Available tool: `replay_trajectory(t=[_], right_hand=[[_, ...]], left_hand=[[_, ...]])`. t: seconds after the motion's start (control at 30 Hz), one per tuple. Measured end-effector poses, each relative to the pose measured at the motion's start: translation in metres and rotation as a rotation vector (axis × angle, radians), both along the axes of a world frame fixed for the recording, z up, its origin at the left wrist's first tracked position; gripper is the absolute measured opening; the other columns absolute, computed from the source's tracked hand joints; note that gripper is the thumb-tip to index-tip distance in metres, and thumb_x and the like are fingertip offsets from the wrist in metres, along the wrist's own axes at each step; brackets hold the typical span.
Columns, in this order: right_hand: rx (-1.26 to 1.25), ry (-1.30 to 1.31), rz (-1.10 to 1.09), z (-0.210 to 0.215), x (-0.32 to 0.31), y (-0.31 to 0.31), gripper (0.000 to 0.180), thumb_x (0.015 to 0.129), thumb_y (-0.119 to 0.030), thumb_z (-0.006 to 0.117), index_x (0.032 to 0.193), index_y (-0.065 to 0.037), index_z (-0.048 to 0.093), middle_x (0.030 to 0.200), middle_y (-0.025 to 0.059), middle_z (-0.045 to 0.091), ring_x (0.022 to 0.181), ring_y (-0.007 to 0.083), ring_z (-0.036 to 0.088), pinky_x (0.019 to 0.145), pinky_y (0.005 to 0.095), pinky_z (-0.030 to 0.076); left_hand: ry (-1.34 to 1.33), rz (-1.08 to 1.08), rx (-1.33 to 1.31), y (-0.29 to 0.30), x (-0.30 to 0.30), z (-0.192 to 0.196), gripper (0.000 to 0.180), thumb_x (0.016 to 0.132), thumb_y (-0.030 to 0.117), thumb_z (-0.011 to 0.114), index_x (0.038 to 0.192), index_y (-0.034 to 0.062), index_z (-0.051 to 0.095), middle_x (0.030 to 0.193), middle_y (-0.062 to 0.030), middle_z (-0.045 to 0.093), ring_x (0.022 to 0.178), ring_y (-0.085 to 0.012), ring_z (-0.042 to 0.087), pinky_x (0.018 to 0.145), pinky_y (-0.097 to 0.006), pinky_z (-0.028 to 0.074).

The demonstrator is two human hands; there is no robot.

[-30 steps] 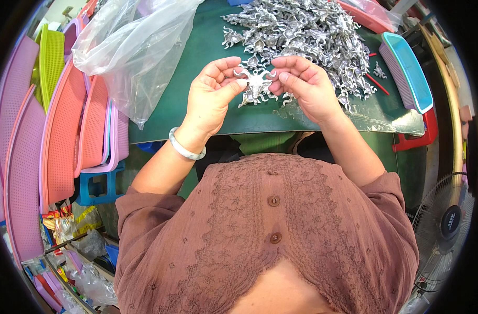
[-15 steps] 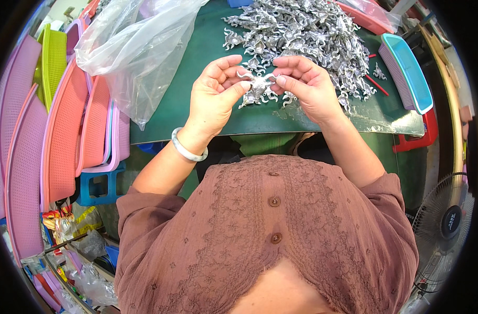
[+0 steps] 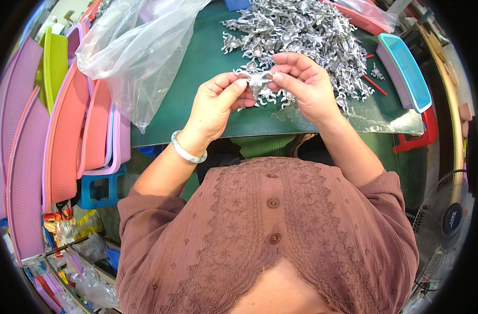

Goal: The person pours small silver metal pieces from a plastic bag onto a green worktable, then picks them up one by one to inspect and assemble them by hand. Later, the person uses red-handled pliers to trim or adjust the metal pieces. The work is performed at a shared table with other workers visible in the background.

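Observation:
Between my two hands is a silvery metal casting [image 3: 258,83] shaped like a horned animal head. My left hand [image 3: 218,102] pinches its left side between thumb and fingers, and a pale bangle circles that wrist. On the other side, the thumb and forefinger of my right hand [image 3: 305,86] grip the casting's right horn, the other fingers loosely curled. Just beyond my hands lies a big heap of similar silvery castings [image 3: 307,34] on the green tabletop [image 3: 197,78]. Some loose castings sit right behind the held one, so its outline partly blends with them.
A clear plastic bag [image 3: 139,57] lies on the table's left. Stacked pink, purple and green baskets [image 3: 61,141] stand beyond it. At right are a turquoise basket [image 3: 406,70], a red stick [image 3: 375,85], a red stool [image 3: 425,133] and a fan [image 3: 451,220].
The casting has turned and tilted between my fingers. My left hand has dropped slightly, its fingers now curled lower around the casting's side. My right hand has barely shifted.

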State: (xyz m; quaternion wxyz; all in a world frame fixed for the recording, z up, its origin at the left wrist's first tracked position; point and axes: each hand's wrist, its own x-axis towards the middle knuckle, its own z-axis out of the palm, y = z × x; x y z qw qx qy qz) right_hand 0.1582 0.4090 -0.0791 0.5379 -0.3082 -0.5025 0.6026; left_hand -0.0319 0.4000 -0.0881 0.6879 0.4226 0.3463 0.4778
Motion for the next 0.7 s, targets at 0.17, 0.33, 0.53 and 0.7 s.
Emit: replay_trajectory(t=[0.17,0.33,0.53,0.7], right_hand=[[0.019,0.017,0.031,0.002,-0.001,0.001,0.031,0.078,0.002,0.055,0.108,0.004,0.049,0.090,0.0107,0.059,0.077,0.0148,0.059,0.070,0.0249,0.048],[0.029,0.010,0.034,0.003,-0.001,0.003,0.030,0.079,0.002,0.054,0.108,0.004,0.050,0.091,0.0111,0.059,0.078,0.0149,0.059,0.071,0.0252,0.048],[0.035,-0.045,0.030,0.005,0.001,0.006,0.026,0.081,-0.002,0.054,0.106,0.003,0.051,0.088,0.0103,0.060,0.076,0.0138,0.059,0.068,0.0250,0.048],[0.010,-0.061,0.034,0.009,-0.001,0.006,0.023,0.083,-0.006,0.053,0.104,0.003,0.053,0.083,0.0093,0.060,0.072,0.0136,0.058,0.064,0.0251,0.048]], left_hand=[[-0.055,0.002,-0.059,0.001,-0.001,0.003,0.016,0.085,0.012,0.052,0.097,0.0032,0.057,0.085,-0.0092,0.061,0.076,-0.0179,0.060,0.069,-0.030,0.051],[-0.089,-0.002,-0.083,0.002,-0.002,0.005,0.015,0.085,0.012,0.053,0.096,0.0043,0.057,0.084,-0.0082,0.060,0.074,-0.0173,0.060,0.068,-0.031,0.051],[-0.151,-0.015,-0.113,0.008,-0.005,0.008,0.014,0.084,0.012,0.053,0.095,0.0051,0.058,0.083,-0.0071,0.061,0.073,-0.0172,0.060,0.068,-0.030,0.051],[-0.136,-0.017,-0.102,0.008,-0.004,0.013,0.015,0.085,0.012,0.052,0.097,0.0041,0.057,0.083,-0.0076,0.060,0.074,-0.0172,0.060,0.069,-0.030,0.051]])
